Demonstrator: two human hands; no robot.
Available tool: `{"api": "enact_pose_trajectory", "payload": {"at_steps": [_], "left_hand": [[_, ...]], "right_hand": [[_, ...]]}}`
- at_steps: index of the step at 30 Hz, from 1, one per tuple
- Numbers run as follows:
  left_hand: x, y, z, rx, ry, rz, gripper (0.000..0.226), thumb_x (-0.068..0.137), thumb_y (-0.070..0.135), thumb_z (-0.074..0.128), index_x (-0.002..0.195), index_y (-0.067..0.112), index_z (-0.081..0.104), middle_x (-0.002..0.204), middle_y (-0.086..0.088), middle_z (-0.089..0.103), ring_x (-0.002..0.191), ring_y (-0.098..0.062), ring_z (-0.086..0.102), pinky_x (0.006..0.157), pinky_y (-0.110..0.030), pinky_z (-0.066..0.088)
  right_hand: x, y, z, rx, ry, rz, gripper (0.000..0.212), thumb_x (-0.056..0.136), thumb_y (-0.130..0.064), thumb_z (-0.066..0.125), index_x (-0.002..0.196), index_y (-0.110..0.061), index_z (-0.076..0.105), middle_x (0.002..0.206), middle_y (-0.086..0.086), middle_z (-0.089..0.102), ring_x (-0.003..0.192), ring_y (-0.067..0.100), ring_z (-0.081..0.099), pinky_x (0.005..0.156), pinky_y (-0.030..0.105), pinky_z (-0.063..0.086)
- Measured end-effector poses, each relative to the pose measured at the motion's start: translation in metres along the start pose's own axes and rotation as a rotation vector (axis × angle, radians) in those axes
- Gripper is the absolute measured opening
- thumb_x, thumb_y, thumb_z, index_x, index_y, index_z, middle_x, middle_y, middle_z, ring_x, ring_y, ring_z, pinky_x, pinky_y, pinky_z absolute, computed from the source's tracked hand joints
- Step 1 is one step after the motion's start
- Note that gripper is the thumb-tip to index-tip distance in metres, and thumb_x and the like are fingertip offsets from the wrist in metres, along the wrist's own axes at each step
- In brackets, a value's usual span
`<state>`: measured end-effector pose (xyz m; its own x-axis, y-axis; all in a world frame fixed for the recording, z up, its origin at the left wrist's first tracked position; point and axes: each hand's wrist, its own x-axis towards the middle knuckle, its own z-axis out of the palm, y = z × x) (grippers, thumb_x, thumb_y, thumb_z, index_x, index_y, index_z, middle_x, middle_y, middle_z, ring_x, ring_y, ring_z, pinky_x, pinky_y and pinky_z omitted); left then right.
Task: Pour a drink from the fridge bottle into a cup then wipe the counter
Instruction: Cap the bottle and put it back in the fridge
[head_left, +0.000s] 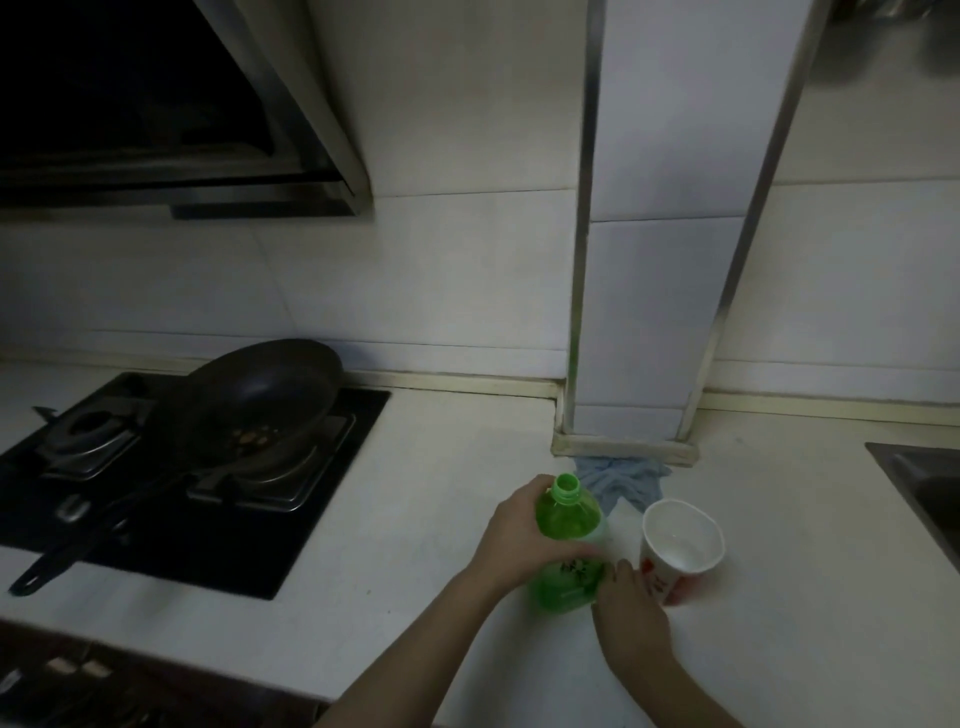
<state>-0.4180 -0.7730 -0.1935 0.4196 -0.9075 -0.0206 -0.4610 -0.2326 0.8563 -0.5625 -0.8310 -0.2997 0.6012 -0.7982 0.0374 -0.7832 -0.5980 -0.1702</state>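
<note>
Black frying pan (260, 400) sits at bench (415, 545) left; left hand (524, 540) grips the uncapped green bottle (569, 545) mid-bench, right hand (631, 608) curled, grip unclear, touching the light paper cup (683, 551). Careless tilting could topple it, spilling.

The surface (426, 519) fills the lower half of the frame. The hob (337, 467) is set into it at left, with the pan (260, 400) on the hob's right burner and its handle reaching toward the lower left. The hood (156, 104) hangs in the upper left. At lower centre the bottle (569, 525) stands on the surface, the cup (683, 545) just to its right. Behind both, the cloth (621, 480) lies against the foot of the pillar (649, 312). The sink (919, 483) sits at the right edge.
</note>
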Motion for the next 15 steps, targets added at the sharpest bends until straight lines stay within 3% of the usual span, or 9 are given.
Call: {"api": "enact_pose_trajectory", "payload": {"at_steps": [4,10,15], "left_hand": [[0.0,0.002,0.0,0.004,0.004,0.006,0.065,0.053,0.047,0.092,0.108,0.043,0.057,0.103,0.021,0.066,0.095,0.01,0.059,0.083,-0.017,0.052],[-0.001,0.003,0.0,-0.017,0.016,-0.001,0.064,0.051,0.049,0.093,0.105,0.043,0.059,0.101,0.022,0.068,0.093,0.012,0.061,0.081,-0.014,0.051],[0.0,0.005,-0.001,-0.036,0.01,-0.006,0.066,0.051,0.049,0.093,0.107,0.04,0.061,0.101,0.022,0.069,0.093,0.012,0.061,0.08,-0.012,0.051]], "right_hand": [[0.0,0.003,-0.004,0.053,-0.059,0.0,0.05,0.01,0.008,0.085,0.049,-0.008,0.059,0.053,0.011,0.051,0.042,0.026,0.053,0.036,0.031,0.045],[-0.002,-0.004,-0.027,0.104,-0.056,0.031,0.046,0.017,0.008,0.085,0.048,-0.012,0.057,0.054,0.008,0.052,0.032,0.019,0.049,0.027,0.023,0.034],[0.002,-0.01,-0.055,0.094,-0.071,0.078,0.045,0.018,0.005,0.081,0.052,-0.012,0.056,0.053,0.011,0.049,0.036,0.027,0.047,0.037,0.031,0.04]]}}
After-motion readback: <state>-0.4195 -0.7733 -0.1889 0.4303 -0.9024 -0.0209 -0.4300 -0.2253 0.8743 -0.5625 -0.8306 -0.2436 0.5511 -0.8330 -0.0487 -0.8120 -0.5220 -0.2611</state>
